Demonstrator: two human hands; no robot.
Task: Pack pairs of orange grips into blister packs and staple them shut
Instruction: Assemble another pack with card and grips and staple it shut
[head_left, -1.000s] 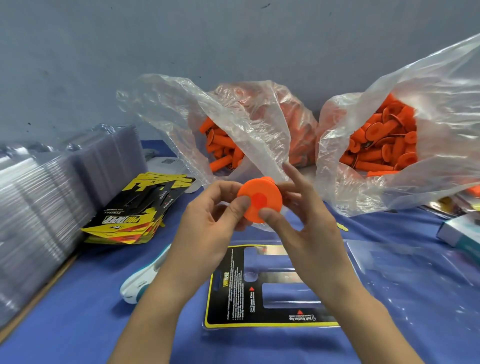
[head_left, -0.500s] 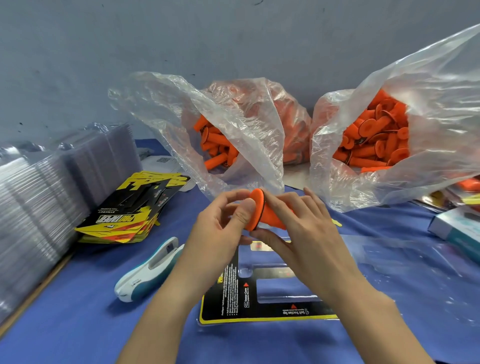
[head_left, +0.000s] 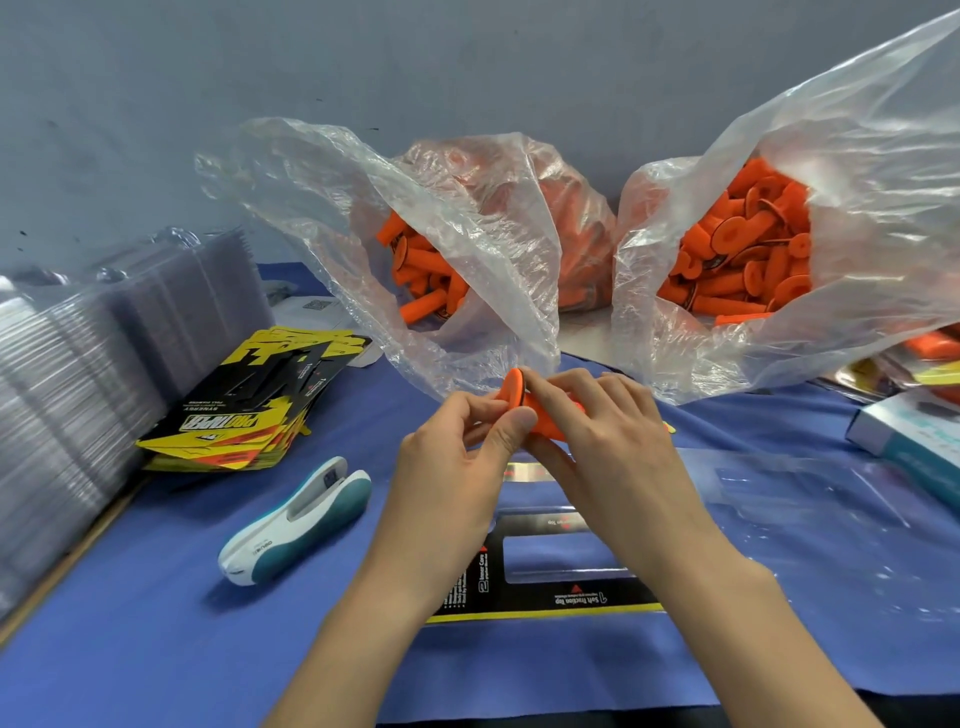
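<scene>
Both hands hold one orange grip (head_left: 537, 410) above the table's middle. My left hand (head_left: 457, 447) pinches its flanged end with thumb and fingers. My right hand (head_left: 608, 431) wraps around its shaft, hiding most of it. Below the hands lies an open clear blister pack (head_left: 810, 519) with a black and yellow printed card (head_left: 545, 587) in its left half. Two clear plastic bags (head_left: 467, 249) (head_left: 857, 208) full of orange grips stand at the back. A white and teal stapler (head_left: 296, 519) lies to the left of my left arm.
A pile of yellow and black cards (head_left: 249, 405) lies left of centre. Tall stacks of clear blister shells (head_left: 78, 374) fill the left side. A white and teal box (head_left: 909, 441) sits at the right edge. Blue cloth (head_left: 156, 649) covers the table.
The grip turned from showing its round flange face to lying sideways, flange to the left. My right hand closed over its shaft and both hands dropped lower toward the pack.
</scene>
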